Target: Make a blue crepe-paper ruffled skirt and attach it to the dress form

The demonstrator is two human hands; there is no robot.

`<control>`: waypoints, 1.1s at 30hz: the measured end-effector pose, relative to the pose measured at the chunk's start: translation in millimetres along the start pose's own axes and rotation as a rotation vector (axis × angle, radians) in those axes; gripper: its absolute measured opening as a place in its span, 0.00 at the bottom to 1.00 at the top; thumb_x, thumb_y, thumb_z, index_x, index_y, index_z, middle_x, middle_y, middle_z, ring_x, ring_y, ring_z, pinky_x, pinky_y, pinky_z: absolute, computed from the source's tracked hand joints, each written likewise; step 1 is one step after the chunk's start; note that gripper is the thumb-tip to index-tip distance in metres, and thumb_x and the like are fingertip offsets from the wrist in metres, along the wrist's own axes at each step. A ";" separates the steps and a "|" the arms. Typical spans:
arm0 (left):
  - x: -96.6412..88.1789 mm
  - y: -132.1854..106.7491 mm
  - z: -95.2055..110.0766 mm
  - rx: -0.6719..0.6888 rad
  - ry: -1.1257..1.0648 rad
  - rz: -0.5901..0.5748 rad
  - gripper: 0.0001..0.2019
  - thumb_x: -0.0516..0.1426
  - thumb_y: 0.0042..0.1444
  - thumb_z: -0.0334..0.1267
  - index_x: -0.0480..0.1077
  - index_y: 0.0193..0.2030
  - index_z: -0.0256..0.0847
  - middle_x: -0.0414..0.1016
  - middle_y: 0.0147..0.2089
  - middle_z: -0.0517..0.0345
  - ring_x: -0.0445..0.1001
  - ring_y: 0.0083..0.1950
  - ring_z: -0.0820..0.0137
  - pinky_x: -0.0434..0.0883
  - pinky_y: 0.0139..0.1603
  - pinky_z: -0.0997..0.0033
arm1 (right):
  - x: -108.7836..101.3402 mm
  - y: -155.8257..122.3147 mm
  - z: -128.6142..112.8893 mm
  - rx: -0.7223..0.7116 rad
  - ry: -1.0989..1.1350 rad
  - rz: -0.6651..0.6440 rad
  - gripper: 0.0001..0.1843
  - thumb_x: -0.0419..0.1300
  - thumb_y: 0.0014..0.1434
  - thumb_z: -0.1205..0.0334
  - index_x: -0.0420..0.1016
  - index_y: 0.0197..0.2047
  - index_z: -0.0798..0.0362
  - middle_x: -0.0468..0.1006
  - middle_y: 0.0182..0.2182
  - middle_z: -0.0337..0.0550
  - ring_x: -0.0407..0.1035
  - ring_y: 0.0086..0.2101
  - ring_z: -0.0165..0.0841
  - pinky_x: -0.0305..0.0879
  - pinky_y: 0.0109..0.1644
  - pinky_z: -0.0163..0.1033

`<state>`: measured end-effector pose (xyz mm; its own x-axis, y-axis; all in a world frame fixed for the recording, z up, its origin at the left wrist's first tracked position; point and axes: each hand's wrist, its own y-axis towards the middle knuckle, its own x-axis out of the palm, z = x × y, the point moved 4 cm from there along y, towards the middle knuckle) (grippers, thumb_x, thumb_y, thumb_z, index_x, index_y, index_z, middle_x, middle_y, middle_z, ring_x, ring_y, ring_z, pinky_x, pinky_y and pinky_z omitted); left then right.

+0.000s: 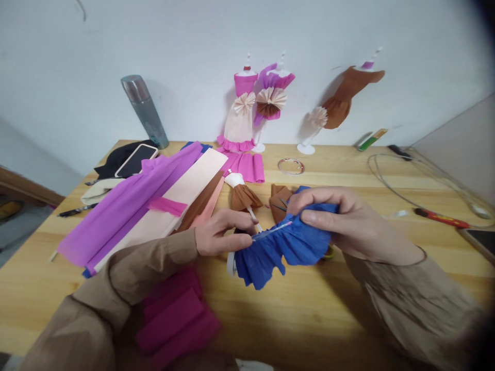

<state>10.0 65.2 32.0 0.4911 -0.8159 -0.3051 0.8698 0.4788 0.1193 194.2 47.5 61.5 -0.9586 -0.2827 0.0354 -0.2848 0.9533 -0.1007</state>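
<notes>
A gathered strip of blue crepe paper (pixel 266 257) stretches between my two hands above the table, its ruffled edge hanging down. Along its upper edge runs a thin whitish strip (pixel 274 230), perhaps tape. My right hand (pixel 344 221) pinches the right end between thumb and fingers. At the left end, my left hand (pixel 226 232) has thumb and forefinger closed on the paper. Just behind lies a small white dress form with a brown skirt (pixel 244 197). Brown crepe paper (pixel 279 201) is partly hidden behind the blue strip. A white round object (pixel 231 264) shows below my left hand.
Purple (pixel 127 206) and cream (pixel 201 172) crepe paper lie at left, near a phone (pixel 137 158) and a flask (pixel 145 111). Dressed miniature forms (pixel 243 113) stand along the wall. A red-handled tool (pixel 441 218) and cables lie at right; magenta paper (pixel 178 319) is in front.
</notes>
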 end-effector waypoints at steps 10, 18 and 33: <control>-0.4 0.8 13.8 0.119 0.115 0.111 0.11 0.57 0.55 0.45 0.74 0.28 0.41 0.75 0.36 0.45 0.71 0.45 0.60 0.64 0.55 0.58 | 6.5 -17.0 -10.9 -0.058 -0.045 -0.035 0.13 0.70 0.47 0.51 0.79 0.25 0.52 0.73 0.22 0.41 0.66 0.23 0.29 0.61 0.24 0.32; -5.6 -0.9 26.3 0.138 -0.096 0.200 0.04 0.59 0.50 0.35 0.72 0.26 0.40 0.77 0.36 0.49 0.73 0.47 0.60 0.66 0.57 0.58 | 16.9 -20.9 -16.7 -0.072 -0.057 -0.045 0.13 0.69 0.47 0.52 0.78 0.26 0.53 0.73 0.23 0.42 0.66 0.24 0.31 0.62 0.25 0.34; 5.5 -2.7 15.7 0.039 -0.121 0.069 0.14 0.53 0.55 0.45 0.66 0.27 0.36 0.67 0.28 0.57 0.66 0.32 0.70 0.63 0.35 0.70 | 20.6 -18.9 -14.4 -0.029 0.087 0.002 0.11 0.71 0.44 0.53 0.79 0.25 0.51 0.73 0.24 0.42 0.66 0.26 0.30 0.62 0.28 0.34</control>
<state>11.1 54.3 44.8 0.5497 -0.8159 -0.1794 0.8340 0.5237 0.1736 179.9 25.1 78.4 -0.9546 -0.2722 0.1213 -0.2819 0.9568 -0.0718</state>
